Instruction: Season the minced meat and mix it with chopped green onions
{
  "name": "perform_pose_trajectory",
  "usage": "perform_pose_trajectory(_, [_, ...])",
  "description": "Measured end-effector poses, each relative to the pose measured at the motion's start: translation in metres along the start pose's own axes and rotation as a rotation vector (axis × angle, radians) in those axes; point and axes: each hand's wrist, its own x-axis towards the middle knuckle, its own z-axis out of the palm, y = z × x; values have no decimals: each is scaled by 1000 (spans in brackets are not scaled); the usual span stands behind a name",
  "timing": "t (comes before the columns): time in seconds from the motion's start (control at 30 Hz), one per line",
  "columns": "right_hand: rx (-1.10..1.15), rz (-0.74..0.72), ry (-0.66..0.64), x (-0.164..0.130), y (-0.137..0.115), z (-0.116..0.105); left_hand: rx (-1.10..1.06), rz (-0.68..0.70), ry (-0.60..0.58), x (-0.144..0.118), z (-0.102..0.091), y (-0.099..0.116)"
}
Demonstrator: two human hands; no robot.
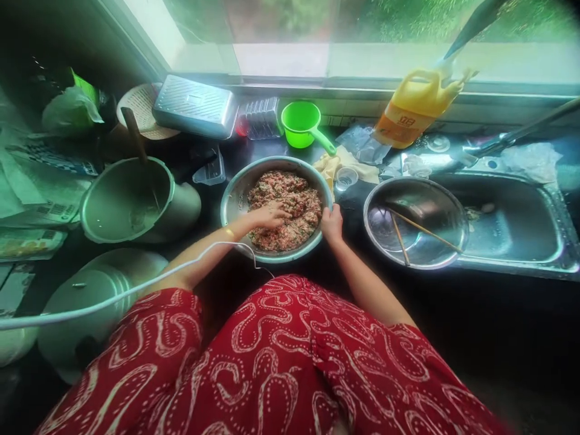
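A wide metal bowl [233,232] stands on the dark counter in front of me, with a mound of minced meat [290,187] flecked with green in it. My left hand [270,215] rests on the meat with fingers stretched out, their tips pressed a little into it. On the bowl's right side, my right hand [332,223] is closed around the rim. A thin bracelet circles my left wrist, and a white cable [149,283] passes across the view over my left forearm.
Right of the bowl, a steel basin [371,235] with chopsticks [428,229] overlaps the sink [516,211]. A green dipper [301,124], plastic box, metal tray [194,106] and yellow oil jug [408,109] line the window. To the left stands a deep pot [97,226].
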Motion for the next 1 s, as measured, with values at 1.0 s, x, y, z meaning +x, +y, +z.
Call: perform_pose_trajectory(1.0, [-15,-48,34,3,0,4,-454,-425,273,90,-42,-40])
